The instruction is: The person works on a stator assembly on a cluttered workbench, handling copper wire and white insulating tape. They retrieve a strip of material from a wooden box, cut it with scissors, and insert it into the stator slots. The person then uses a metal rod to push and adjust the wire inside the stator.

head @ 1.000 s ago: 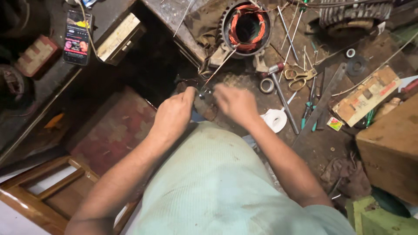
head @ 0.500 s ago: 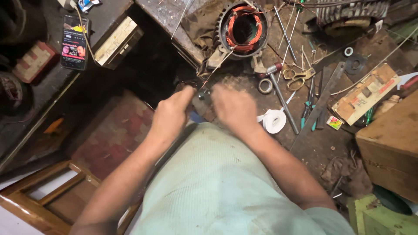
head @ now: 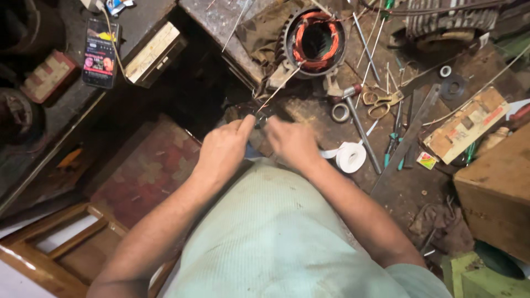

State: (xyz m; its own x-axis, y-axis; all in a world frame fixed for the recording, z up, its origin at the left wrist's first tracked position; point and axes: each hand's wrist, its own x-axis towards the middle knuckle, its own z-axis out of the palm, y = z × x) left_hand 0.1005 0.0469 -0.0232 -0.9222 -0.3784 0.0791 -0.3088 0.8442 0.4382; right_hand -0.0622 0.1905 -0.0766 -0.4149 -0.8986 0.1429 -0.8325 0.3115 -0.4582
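We see motor stator (head: 316, 41) — dull grey metal shell, glossy copper winding inside. Scissors (head: 381, 103) with brassy metal handles, hammer (head: 360, 128) with smooth steel shaft. White tape roll (head: 351, 157) matt, papery. Workbench (head: 408, 187) rough, grimy — wooden crate (head: 497, 187) bare, coarse. Phone (head: 100, 53) screen glossy.

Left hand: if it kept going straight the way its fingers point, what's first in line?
Probably the thin wire at the fingertips of the left hand, then the motor stator with copper windings farther along; depth is hard to judge.

thin wire (head: 274, 95), taut, slanting from stator (head: 316, 40)
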